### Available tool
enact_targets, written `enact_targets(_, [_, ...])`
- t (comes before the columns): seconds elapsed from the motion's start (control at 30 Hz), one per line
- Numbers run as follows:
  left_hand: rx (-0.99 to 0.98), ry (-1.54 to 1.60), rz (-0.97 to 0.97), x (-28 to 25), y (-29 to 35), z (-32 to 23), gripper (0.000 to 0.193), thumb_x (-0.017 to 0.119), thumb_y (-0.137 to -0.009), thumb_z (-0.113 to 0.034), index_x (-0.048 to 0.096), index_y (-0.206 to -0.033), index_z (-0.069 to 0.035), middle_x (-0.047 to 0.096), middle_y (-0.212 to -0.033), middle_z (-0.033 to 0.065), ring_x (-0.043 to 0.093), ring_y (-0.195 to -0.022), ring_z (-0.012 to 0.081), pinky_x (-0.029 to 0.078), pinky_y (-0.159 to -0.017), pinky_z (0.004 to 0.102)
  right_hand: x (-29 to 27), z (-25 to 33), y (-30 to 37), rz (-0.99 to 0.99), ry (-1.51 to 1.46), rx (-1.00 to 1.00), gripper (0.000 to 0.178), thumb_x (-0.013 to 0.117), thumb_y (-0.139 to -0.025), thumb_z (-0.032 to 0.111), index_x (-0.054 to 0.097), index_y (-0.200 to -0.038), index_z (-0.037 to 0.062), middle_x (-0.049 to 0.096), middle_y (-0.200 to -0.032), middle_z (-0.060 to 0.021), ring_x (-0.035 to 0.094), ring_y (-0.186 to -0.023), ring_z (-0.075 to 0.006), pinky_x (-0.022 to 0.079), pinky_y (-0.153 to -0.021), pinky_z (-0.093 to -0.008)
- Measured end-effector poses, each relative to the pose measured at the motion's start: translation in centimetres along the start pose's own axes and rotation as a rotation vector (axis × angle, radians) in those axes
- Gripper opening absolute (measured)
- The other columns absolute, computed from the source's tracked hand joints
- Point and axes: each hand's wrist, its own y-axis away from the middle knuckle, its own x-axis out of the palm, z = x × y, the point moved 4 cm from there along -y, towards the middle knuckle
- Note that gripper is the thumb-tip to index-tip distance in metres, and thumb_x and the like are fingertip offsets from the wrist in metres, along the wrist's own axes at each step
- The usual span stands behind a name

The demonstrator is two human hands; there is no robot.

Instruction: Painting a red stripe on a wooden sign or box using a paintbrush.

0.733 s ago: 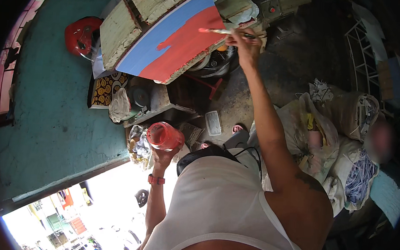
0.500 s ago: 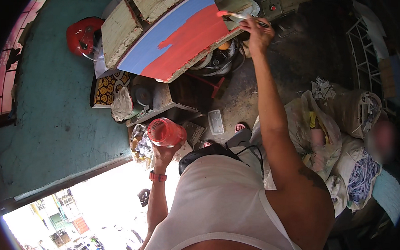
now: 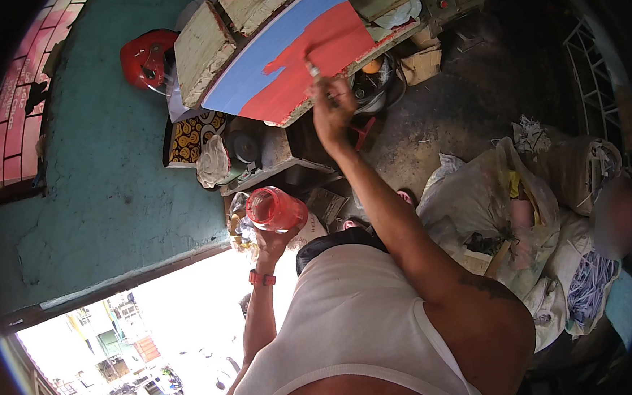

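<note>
The right hand (image 3: 332, 108) is curled, its fingers pinched round a thin paintbrush with a pale middle (image 3: 312, 69). Most of the handle is hidden in the hand. The brush tip is over the red part of a big flat board painted blue and red (image 3: 337, 36). I cannot tell if the tip touches it. The board is at the top middle of the view, slanting, with blue on its upper left side and red on its lower right side. The hand covers a bit of the board's lower edge.

The left hand (image 3: 277, 244) is wrapped part way round a red, see-through round jar (image 3: 280, 210), holding it low and in front of the body. The jar's mouth is open.

A chipped, cream-coloured block (image 3: 205, 52) stands close to the board's left end. Left of it is a shiny red helmet (image 3: 147, 58) by the green wall (image 3: 91, 205). Below are a black and yellow box with round faces (image 3: 193, 139) and a crumpled whitish bundle (image 3: 213, 162), side by side. Brown cardboard (image 3: 422, 65) lies right of the board. Big clear plastic bags (image 3: 494, 187) and a white sack of paper strips (image 3: 591, 283) crowd the right side, well apart from the board.
</note>
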Motion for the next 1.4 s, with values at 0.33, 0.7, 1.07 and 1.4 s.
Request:
enact_targets(0.33, [-0.087, 0.008, 0.069, -1.3, 1.2, 0.5, 0.088, 0.093, -0.059, -0.018, 0.047, -0.133, -0.004, 0.057, -0.127, 0.0116, 0.057, -0.116, 0.0254, 0.048, -0.101, 0.04, -0.6, 0.1, -2.1, 0.329, -0.014, 0.236, 0.009, 0.063, -0.092, 0.005, 0.06, -0.085, 0.0006, 0.064, -0.073, -0.006, 0.066, -0.07, -0.0116, 0.057, -0.064, -0.0282])
enact_targets(0.7, [-0.045, 0.017, 0.065, -0.8, 1.5, 1.4, 0.082, 0.093, -0.06, -0.018, 0.051, -0.129, -0.003, 0.059, -0.123, 0.012, 0.06, -0.111, 0.0257, 0.051, -0.096, 0.0395, -8.6, 2.8, -9.5, -0.17, 0.029, -0.188, 0.008, 0.061, -0.093, 0.0, 0.057, -0.09, -0.0061, 0.066, -0.082, -0.0155, 0.07, -0.075, -0.0201, 0.062, -0.068, -0.0339])
enact_targets(1.07, [0.053, -0.019, 0.074, -0.2, 0.3, -0.5, 0.085, 0.092, -0.06, -0.015, 0.048, -0.131, -0.003, 0.06, -0.123, 0.0133, 0.06, -0.111, 0.0276, 0.052, -0.095, 0.0413, 2.3, 0.9, 6.7, 0.289, -0.013, 0.236, 0.01, 0.064, -0.09, 0.004, 0.059, -0.082, -0.0004, 0.065, -0.072, -0.0065, 0.066, -0.066, -0.0117, 0.052, -0.058, -0.0296])
enact_targets(1.4, [-0.023, 0.015, 0.06, -1.5, 1.6, 2.6, 0.084, 0.093, -0.06, -0.019, 0.05, -0.13, -0.003, 0.059, -0.123, 0.0118, 0.06, -0.11, 0.0254, 0.052, -0.095, 0.039, -7.6, 2.7, -10.4, -0.036, 0.073, -0.196, 0.01, 0.063, -0.092, 0.0, 0.059, -0.085, -0.0054, 0.067, -0.08, -0.0142, 0.07, -0.071, -0.0204, 0.063, -0.067, -0.0341])
